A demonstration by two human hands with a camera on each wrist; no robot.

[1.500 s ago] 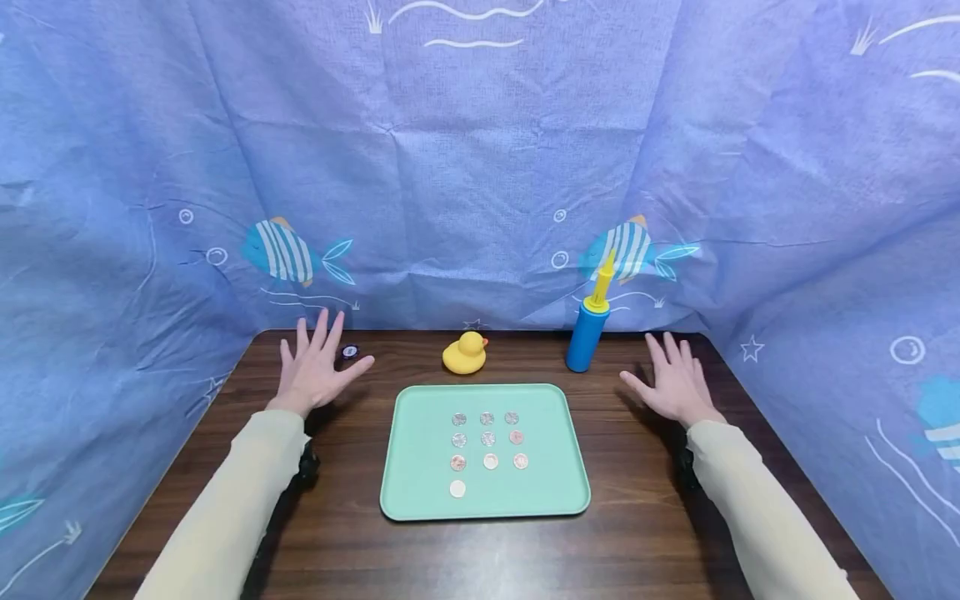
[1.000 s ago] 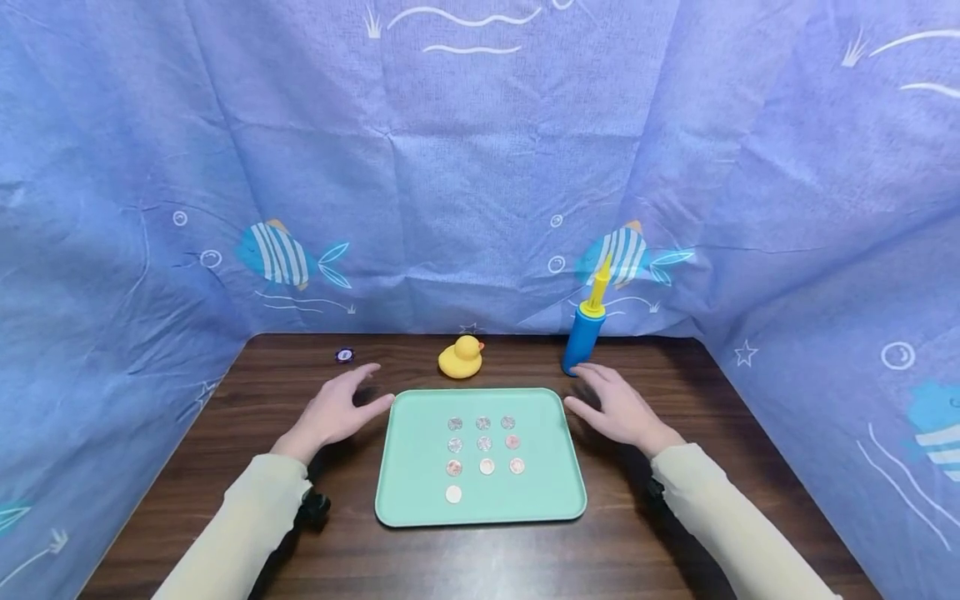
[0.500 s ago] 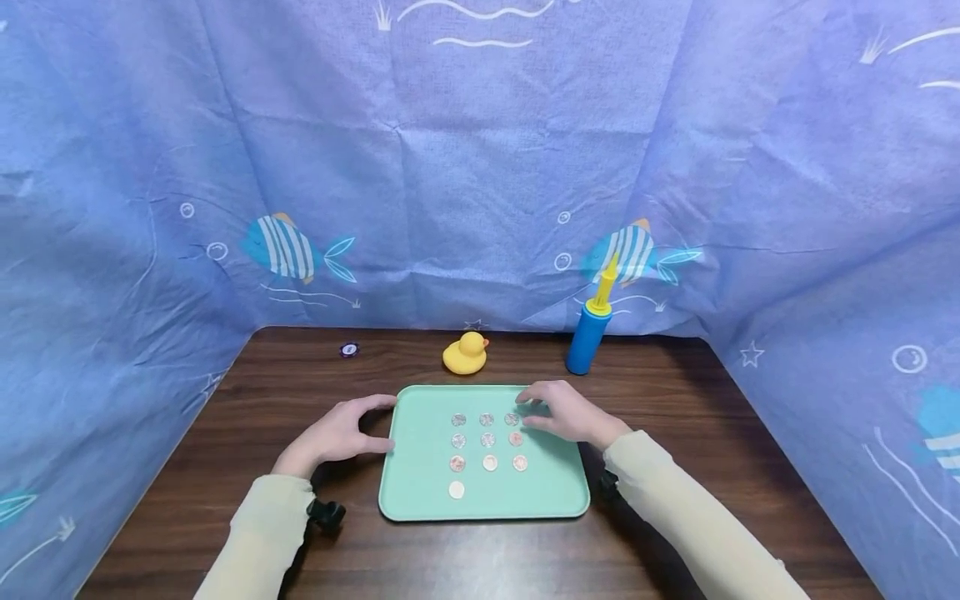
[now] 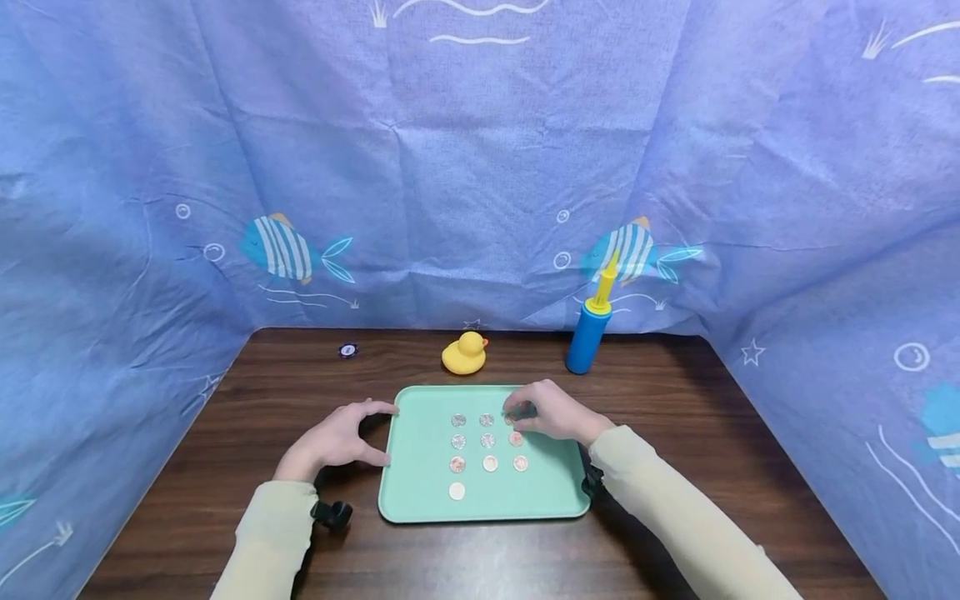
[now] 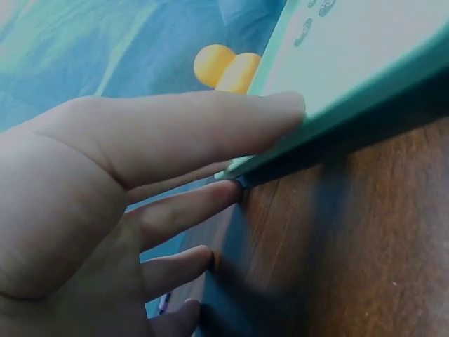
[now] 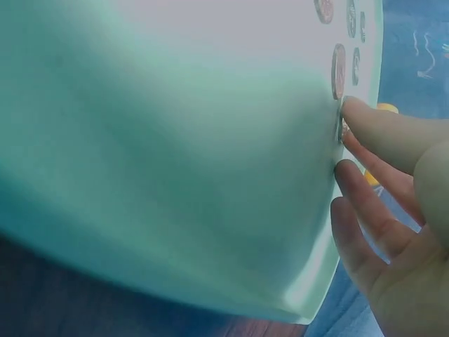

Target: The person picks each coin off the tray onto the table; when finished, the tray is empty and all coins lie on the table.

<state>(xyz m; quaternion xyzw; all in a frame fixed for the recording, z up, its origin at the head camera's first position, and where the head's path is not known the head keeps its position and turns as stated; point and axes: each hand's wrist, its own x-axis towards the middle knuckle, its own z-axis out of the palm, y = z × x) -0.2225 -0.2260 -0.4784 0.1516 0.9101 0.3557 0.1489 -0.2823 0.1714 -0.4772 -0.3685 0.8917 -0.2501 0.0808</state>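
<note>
Hands (image 4: 551,412) on tray (image 4: 420,500), coin (image 4: 511,419)

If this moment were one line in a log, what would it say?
left hand: steadies tray at its left edge | right hand: fingertips on top-right coin | coins in rows
</note>
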